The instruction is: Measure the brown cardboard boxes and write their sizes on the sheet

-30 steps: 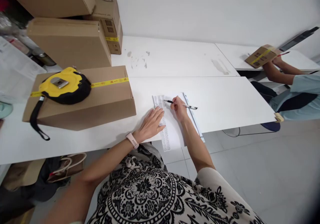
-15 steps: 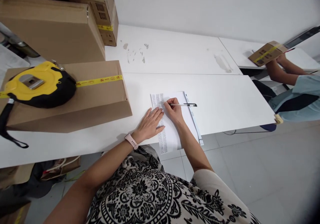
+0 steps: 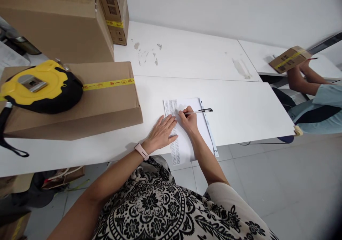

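Observation:
A white sheet of paper [image 3: 184, 143] with columns of small writing along its left side lies at the front edge of the white table, its lower end reaching past the edge. My left hand [image 3: 162, 132] rests flat on the sheet's left part, fingers stretched out. In my right hand [image 3: 189, 120] is a pen [image 3: 199, 111] with a clear barrel and black cap end; its tip is at the paper beside the written columns. Under the sheet's right side a pale blue printed edge [image 3: 210, 129] of another sheet or booklet shows.
On my left a taped cardboard box [image 3: 107, 104] carries a large yellow and black tape measure [image 3: 40, 86]. More boxes [image 3: 61, 26] are stacked behind. At the far right another person's hands [image 3: 300, 67] hold a small carton [image 3: 290, 59] at the white table [image 3: 240, 108].
The view has shifted slightly, moving the table and papers a little to the right. My right hand keeps hold of the pen, which has tilted slightly; my left hand stays flat on the paper.

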Demonstrator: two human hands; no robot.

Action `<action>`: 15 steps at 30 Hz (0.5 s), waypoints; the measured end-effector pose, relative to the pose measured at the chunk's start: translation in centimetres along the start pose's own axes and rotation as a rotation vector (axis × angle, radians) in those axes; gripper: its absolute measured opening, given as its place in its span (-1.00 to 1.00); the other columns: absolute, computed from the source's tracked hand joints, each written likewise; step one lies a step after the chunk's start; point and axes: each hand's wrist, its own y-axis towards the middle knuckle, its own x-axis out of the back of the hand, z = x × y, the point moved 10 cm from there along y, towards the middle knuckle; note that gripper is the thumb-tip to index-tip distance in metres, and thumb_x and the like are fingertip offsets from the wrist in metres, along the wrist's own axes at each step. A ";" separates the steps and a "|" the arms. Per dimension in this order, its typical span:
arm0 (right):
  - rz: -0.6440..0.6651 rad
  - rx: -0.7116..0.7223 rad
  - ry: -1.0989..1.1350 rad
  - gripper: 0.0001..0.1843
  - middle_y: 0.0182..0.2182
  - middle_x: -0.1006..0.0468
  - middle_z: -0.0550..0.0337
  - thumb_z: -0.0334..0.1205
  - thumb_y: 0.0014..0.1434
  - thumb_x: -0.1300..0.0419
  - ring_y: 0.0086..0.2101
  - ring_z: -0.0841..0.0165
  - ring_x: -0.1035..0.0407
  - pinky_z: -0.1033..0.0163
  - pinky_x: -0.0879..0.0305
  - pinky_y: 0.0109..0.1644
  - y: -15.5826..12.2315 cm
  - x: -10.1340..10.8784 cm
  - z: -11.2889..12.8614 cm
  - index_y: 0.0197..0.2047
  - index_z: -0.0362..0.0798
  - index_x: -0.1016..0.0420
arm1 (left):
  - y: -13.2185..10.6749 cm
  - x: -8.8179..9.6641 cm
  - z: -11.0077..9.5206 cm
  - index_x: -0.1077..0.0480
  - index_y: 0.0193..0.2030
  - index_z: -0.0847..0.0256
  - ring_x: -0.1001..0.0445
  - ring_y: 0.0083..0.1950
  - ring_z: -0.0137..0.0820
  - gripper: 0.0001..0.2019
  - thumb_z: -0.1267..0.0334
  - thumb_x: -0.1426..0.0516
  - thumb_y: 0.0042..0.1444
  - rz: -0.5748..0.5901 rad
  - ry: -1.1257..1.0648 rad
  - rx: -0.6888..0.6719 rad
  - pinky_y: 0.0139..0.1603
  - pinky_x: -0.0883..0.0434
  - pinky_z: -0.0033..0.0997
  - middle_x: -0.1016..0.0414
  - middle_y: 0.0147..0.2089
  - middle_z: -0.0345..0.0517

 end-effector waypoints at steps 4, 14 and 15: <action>0.005 0.002 -0.014 -0.72 -0.60 -0.21 0.42 -0.10 0.12 -0.21 -0.52 0.44 -0.11 0.29 -0.10 -0.40 0.0 -0.1 0.1 -0.45 0.05 -0.16 | 0.0 0.0 0.0 -0.15 0.46 0.40 0.03 0.58 -0.07 -0.36 -0.01 0.01 0.42 0.000 -0.008 -0.001 0.58 0.18 0.05 -0.10 0.55 0.21; 0.011 0.019 -0.033 -0.70 -0.60 -0.20 0.41 -0.09 0.12 -0.22 -0.53 0.44 -0.10 0.28 -0.08 -0.41 0.0 -0.3 0.3 -0.46 0.06 -0.15 | -0.1 -0.3 0.1 -0.14 0.46 0.39 0.03 0.58 -0.07 -0.36 -0.01 0.00 0.41 -0.018 -0.016 -0.001 0.58 0.19 0.06 -0.10 0.55 0.21; 0.009 0.020 -0.032 -0.70 -0.60 -0.19 0.41 -0.10 0.13 -0.21 -0.53 0.44 -0.10 0.28 -0.08 -0.41 0.0 -0.2 0.3 -0.46 0.06 -0.15 | 0.0 -0.2 0.1 -0.15 0.46 0.39 0.03 0.58 -0.06 -0.36 -0.01 0.00 0.41 -0.017 -0.015 -0.001 0.58 0.19 0.06 -0.10 0.55 0.21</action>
